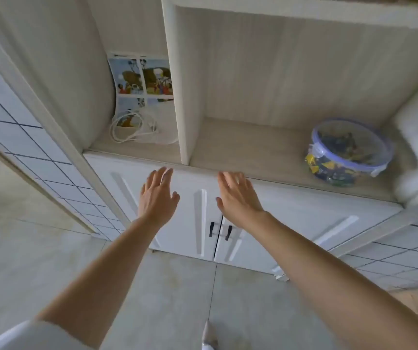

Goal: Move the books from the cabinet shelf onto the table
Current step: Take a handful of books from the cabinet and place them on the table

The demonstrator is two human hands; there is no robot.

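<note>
A pale wood cabinet shelf (253,152) runs across the view above white cupboard doors. In its narrow left compartment an illustrated book (142,79) with cartoon panels leans against the back wall. My left hand (156,195) hovers just below the shelf's front edge, fingers spread, holding nothing. My right hand (238,195) is beside it at the same height, also spread and holding nothing. Both hands are short of the shelf and touch nothing. No table is in view.
A coiled white cable (133,130) lies in front of the book. A clear round tub with a blue rim (349,152), full of colourful pieces, stands on the right of the wide compartment. White double doors with black handles (219,231) sit below. Tiled floor underneath.
</note>
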